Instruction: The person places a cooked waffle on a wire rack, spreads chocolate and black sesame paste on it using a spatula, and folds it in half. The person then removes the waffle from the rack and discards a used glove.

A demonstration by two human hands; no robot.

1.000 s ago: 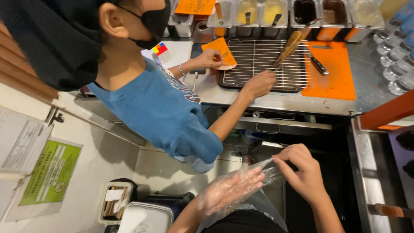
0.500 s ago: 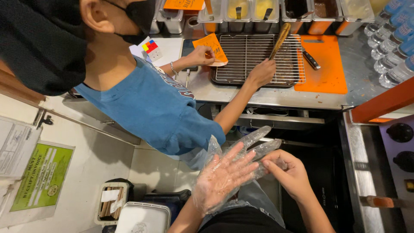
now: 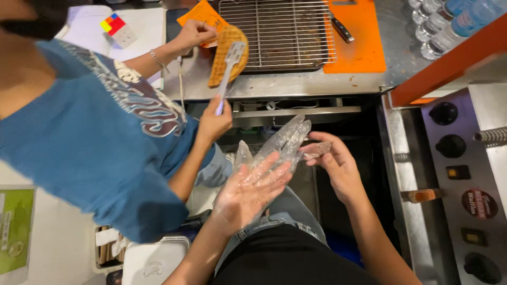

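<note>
Two hands of the wearer meet over one clear plastic glove (image 3: pixel 282 145). Left hand (image 3: pixel 248 192) lies spread flat inside it, fingers only partly in the loose film. Right hand (image 3: pixel 334 166) pinches the glove's fingertip end between thumb and fingers. Beyond, a co-worker's hand (image 3: pixel 214 122) grips one spatula (image 3: pixel 228 74) under one waffle (image 3: pixel 228 53) beside a wire rack (image 3: pixel 279 32).

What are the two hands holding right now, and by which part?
A clear plastic glove. The left hand is partly inside it; the right hand pinches it between its fingers near the fingertip end. Exact contact is blurred.
</note>
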